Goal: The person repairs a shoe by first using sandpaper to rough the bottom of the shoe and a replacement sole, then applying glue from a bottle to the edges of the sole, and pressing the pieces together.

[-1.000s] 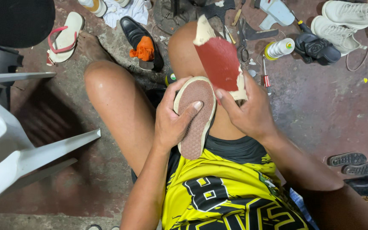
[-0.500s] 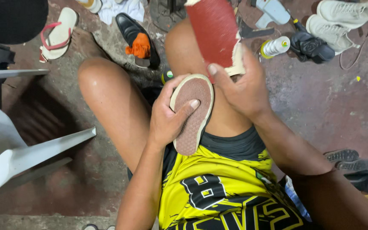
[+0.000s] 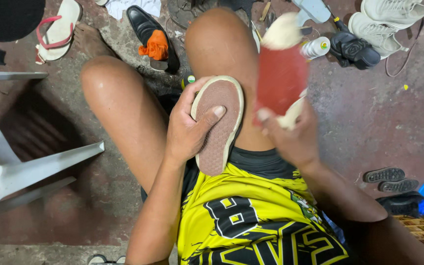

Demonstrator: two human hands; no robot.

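Left hand (image 3: 188,128) clamps the brown rubber shoe sole (image 3: 218,122) against the thigh; right hand (image 3: 290,135) pinches blurred red sandpaper (image 3: 280,79), which could slip

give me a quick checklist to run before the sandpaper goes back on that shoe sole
1. Shoe sole held firm: ok, the left hand grips it with the thumb across the brown face, braced against the thigh.
2. Sole face turned up and open: ok, only the thumb covers a part.
3. Sandpaper in hand: ok, the right hand pinches the red sheet at its lower edge.
4. Sandpaper touching the sole: not ok, it stands beside the sole, apart from it.
5. Sheet flat and steady: cannot tell, it is blurred.
6. Wear of the sheet: cannot tell.
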